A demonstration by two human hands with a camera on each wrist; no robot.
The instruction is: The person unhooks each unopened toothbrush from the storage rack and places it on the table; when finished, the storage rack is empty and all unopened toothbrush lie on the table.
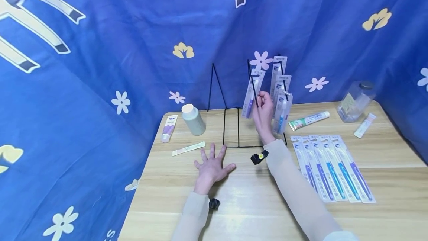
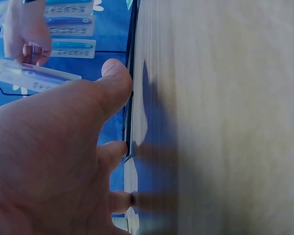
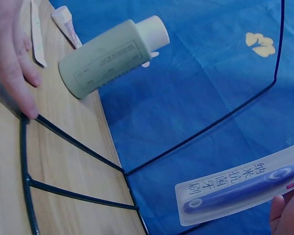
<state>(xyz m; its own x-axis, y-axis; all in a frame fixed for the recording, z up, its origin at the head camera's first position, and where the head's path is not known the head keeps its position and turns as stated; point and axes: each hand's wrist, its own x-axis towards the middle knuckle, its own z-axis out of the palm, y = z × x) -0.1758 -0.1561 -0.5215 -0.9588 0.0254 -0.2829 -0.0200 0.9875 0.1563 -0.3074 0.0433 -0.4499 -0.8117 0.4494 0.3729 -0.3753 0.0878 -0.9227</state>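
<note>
A black wire rack stands at the back of the table, with several packaged toothbrushes hanging at its right side. At its middle upright hangs a purple-handled toothbrush in a clear pack. My right hand pinches the edge of that pack with curled fingers; the right wrist view shows its lower end tilted, with only a bit of the hand beside it. My left hand has its fingers spread low over the table, a fingertip touching the rack's front left corner.
Packaged toothbrushes lie in a row at right. Behind them are a toothpaste tube, a clear jar and a small packet. Left of the rack are a pale green bottle, a purple-white tube and a flat strip.
</note>
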